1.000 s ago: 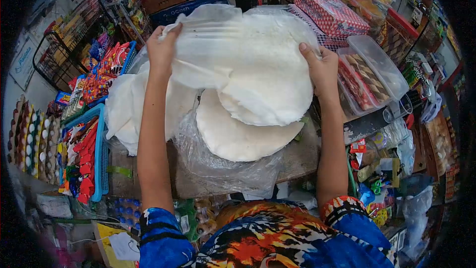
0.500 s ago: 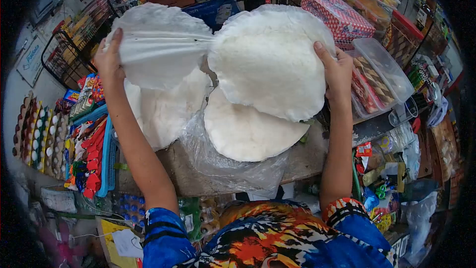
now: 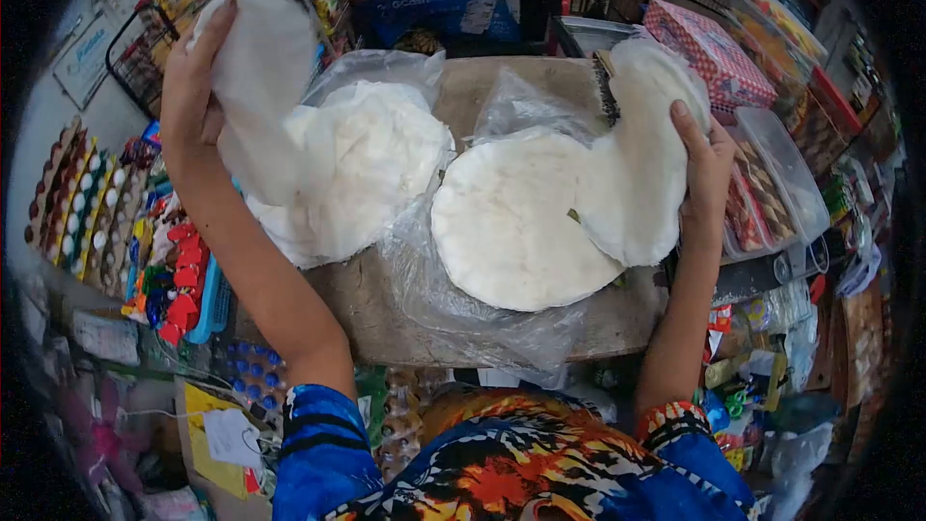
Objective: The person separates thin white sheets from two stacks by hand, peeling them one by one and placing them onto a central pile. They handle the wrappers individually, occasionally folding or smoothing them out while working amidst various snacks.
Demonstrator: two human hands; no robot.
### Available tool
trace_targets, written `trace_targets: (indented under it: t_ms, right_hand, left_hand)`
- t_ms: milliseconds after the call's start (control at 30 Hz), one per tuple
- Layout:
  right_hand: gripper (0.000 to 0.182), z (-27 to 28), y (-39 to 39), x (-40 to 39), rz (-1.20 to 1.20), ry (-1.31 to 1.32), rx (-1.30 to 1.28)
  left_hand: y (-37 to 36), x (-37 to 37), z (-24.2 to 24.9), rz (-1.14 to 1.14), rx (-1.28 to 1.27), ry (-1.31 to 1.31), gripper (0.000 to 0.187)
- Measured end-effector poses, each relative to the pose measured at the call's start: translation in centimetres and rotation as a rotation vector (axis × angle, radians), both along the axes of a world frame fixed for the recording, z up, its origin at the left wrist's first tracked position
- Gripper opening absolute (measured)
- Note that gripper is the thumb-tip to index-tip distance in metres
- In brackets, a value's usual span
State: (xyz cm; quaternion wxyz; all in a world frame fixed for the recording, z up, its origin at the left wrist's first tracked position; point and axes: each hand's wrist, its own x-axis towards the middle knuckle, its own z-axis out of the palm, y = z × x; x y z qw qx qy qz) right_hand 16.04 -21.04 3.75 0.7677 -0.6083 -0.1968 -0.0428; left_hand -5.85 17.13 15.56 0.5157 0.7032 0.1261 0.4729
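My left hand (image 3: 198, 82) is closed on a thin, limp round white wrapper (image 3: 258, 87), raised at the left and drooping from my fingers. Below it lies a left pile of similar wrappers (image 3: 371, 159) on clear plastic. At the right, my right hand (image 3: 706, 159) pinches the outer edge of another white wrapper (image 3: 641, 150), which hangs curved. Its lower part overlaps the right pile of round wrappers (image 3: 516, 227), where a small dark gap shows near the edge. Crumpled clear plastic (image 3: 463, 323) spreads under both piles.
The worn brown tabletop (image 3: 362, 314) carries the piles. A blue box (image 3: 439, 14) stands at the back. On the right are a red checkered box (image 3: 709, 53) and an open clear container (image 3: 786, 174). Egg trays (image 3: 82, 203) and a blue basket (image 3: 207, 304) stand left.
The two raised wrappers, touching in the middle before, are now apart. My right hand has moved outward, uncovering more of the right pile. The left wrapper has gone from stretched to drooping.
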Motion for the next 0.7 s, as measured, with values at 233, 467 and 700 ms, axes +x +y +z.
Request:
trace_targets:
  t_ms: [233,467,700]
  right_hand:
    - [0.032,-0.3,0.2,0.1,0.012,0.014,-0.019]
    - [0.032,0.0,0.8,-1.1,0.177,0.047,0.019]
    - [0.04,0.3,1.3,-4.1,0.507,0.088,0.207]
  left_hand:
    - [10.2,2.8,-6.0,0.478,0.279,0.463,0.05]
    - [5.7,6.6,-5.9,0.434,0.699,0.526,0.068]
    - [-11.2,11.8,-7.2,-0.869,0.445,0.406,0.083]
